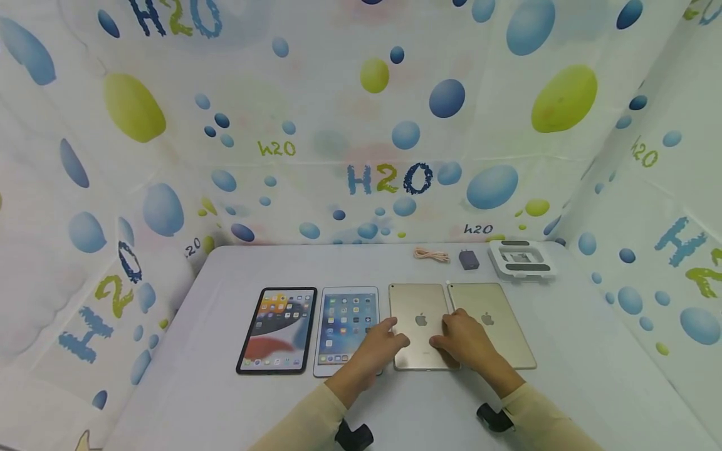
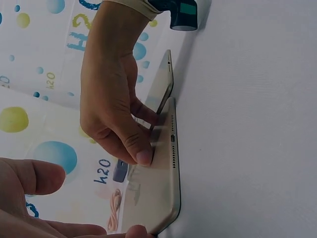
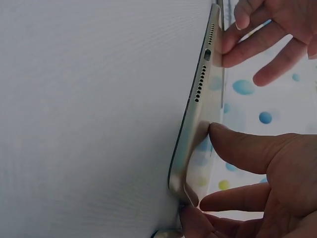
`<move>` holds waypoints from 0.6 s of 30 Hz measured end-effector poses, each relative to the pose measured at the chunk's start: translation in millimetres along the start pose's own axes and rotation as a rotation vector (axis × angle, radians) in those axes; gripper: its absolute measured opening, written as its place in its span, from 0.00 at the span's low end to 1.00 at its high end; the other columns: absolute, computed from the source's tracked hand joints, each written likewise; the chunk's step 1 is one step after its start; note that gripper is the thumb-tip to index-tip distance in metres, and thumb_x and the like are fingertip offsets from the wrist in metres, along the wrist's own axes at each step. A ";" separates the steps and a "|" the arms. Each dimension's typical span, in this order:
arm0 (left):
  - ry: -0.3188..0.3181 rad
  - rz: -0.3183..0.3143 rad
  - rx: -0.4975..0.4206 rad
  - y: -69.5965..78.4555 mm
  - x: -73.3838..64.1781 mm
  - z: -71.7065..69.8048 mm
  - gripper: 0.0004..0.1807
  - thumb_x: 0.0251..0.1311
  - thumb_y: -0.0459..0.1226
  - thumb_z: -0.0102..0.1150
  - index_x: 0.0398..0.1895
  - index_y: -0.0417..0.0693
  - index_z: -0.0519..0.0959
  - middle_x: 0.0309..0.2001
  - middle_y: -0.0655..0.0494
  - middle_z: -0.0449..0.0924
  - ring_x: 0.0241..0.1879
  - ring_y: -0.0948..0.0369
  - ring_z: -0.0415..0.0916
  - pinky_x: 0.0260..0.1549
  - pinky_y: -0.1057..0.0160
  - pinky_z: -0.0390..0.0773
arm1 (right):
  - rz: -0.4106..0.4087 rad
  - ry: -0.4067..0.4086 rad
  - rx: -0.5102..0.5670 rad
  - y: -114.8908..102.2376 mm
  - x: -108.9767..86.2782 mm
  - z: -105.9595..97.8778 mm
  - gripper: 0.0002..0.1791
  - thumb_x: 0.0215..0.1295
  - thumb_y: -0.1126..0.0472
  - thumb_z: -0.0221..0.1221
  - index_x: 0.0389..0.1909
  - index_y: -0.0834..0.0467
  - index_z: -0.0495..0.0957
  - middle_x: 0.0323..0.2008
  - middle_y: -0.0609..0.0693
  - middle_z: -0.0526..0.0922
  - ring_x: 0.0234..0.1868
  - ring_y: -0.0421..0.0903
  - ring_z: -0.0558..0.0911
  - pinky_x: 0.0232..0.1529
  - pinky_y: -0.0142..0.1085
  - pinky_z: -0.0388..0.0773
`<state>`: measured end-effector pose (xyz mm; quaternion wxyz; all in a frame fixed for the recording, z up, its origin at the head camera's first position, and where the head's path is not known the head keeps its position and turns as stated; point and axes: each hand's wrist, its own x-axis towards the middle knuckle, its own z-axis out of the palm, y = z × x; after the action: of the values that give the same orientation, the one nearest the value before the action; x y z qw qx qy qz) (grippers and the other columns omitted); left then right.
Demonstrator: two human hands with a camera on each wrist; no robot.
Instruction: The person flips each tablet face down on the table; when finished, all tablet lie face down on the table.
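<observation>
Four tablets would be a row; several tablets lie side by side on the white table. My right hand (image 1: 468, 341) holds the right edge of a gold tablet (image 1: 418, 297), which lies face down, its thumb on the back and its fingers along the side. At that tablet's left edge is my left hand (image 1: 375, 347), fingers extended and touching it, thumb raised. A second gold tablet (image 1: 510, 341), also face down, lies partly behind my right hand. To the left lie a white tablet (image 1: 346, 313) and a black-framed tablet (image 1: 279, 332), screens lit.
A pale coiled cable (image 1: 431, 254), a dark charger block (image 1: 468, 260) and a white-and-grey case (image 1: 521, 259) sit along the table's back edge. Patterned cloth walls (image 1: 316, 181) enclose the back and both sides.
</observation>
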<state>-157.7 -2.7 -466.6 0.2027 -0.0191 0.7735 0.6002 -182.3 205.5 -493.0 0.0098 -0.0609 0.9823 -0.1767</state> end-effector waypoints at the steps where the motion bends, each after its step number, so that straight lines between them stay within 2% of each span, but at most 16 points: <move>1: -0.002 0.003 0.003 -0.4 -0.4 -0.1 0.38 0.61 0.41 0.59 0.75 0.39 0.64 0.70 0.31 0.67 0.70 0.34 0.64 0.64 0.28 0.63 | 0.000 -0.001 -0.003 -0.7 -0.1 -0.6 0.27 0.55 0.52 0.75 0.44 0.71 0.83 0.40 0.63 0.81 0.31 0.49 0.78 0.34 0.45 0.81; 12: -0.002 -0.007 -0.065 -5.2 -1.3 -10.2 0.34 0.65 0.41 0.58 0.74 0.40 0.66 0.66 0.34 0.71 0.60 0.37 0.75 0.61 0.31 0.69 | -0.026 -0.001 -0.010 -5.5 0.8 -1.6 0.27 0.56 0.52 0.74 0.45 0.71 0.83 0.42 0.64 0.81 0.37 0.53 0.82 0.40 0.48 0.82; 15: -0.013 0.008 -0.097 -7.7 -6.7 -16.2 0.34 0.66 0.40 0.57 0.74 0.39 0.66 0.66 0.35 0.73 0.56 0.40 0.79 0.59 0.37 0.74 | -0.016 -0.002 -0.015 -4.1 -0.8 -1.1 0.29 0.56 0.52 0.74 0.48 0.72 0.82 0.44 0.65 0.82 0.41 0.57 0.84 0.43 0.51 0.83; 18: -0.019 0.050 -0.152 -12.4 -15.8 -29.2 0.33 0.68 0.39 0.56 0.74 0.38 0.65 0.66 0.35 0.73 0.56 0.43 0.79 0.56 0.46 0.80 | -0.006 -0.002 -0.015 -3.4 -2.6 -0.5 0.30 0.57 0.53 0.73 0.51 0.72 0.81 0.46 0.66 0.81 0.45 0.60 0.84 0.47 0.53 0.83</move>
<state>-148.3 -36.9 -466.9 0.1926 -0.0094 0.7239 0.6624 -179.4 202.9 -491.4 0.0100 -0.0641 0.9835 -0.1691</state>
